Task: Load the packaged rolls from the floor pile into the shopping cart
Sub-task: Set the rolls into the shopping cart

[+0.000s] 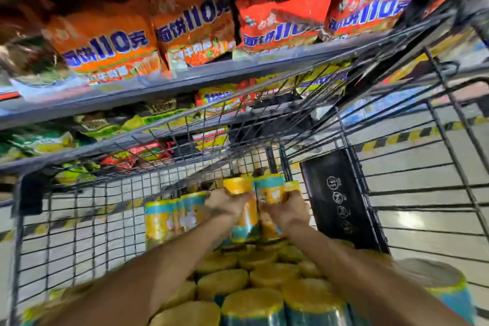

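Ahead, shelved orange packets [105,45] loom beyond the gripped packaged rolls [270,186].

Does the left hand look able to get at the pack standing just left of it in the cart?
Probably yes: the standing pack sits right beside the left hand, nothing between them. But that hand grips the held rolls, so it must release first.
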`<state>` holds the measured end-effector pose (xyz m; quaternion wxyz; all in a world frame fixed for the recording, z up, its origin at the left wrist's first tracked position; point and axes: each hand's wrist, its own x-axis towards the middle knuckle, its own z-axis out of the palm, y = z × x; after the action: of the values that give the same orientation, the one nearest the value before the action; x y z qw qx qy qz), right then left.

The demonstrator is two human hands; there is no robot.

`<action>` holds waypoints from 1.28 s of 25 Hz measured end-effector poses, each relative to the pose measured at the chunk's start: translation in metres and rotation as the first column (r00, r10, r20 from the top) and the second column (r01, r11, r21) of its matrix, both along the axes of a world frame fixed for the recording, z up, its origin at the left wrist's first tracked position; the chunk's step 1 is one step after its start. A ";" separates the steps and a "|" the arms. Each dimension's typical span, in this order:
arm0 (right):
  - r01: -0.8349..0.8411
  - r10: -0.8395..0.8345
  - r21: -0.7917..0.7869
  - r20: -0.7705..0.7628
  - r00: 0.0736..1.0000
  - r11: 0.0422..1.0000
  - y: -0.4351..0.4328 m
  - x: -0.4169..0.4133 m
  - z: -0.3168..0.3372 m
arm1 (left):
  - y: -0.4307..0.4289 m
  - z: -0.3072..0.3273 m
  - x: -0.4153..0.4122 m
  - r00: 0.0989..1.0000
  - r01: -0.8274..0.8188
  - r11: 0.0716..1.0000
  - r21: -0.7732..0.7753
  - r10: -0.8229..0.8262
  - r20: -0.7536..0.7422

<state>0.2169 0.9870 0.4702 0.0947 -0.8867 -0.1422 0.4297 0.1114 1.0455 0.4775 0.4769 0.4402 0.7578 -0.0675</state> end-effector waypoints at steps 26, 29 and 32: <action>-0.704 0.703 -0.100 0.241 0.669 0.704 0.003 0.019 0.041 | 0.000 0.028 0.005 0.631 0.775 0.572 0.266 -0.699 -0.336; -0.782 0.748 -0.075 0.358 0.558 0.619 0.015 0.030 0.077 | 0.013 0.059 -0.004 0.375 0.926 0.303 0.224 -0.809 -0.454; -0.838 0.766 -0.095 0.469 0.439 0.538 0.025 0.043 0.124 | 0.022 0.108 -0.008 0.340 0.938 0.235 0.254 -0.763 -0.550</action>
<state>0.2598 1.0118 0.5940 -0.0899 -0.7753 -0.5959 0.1888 0.1032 1.0676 0.5854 0.0881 0.8796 0.4340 -0.1739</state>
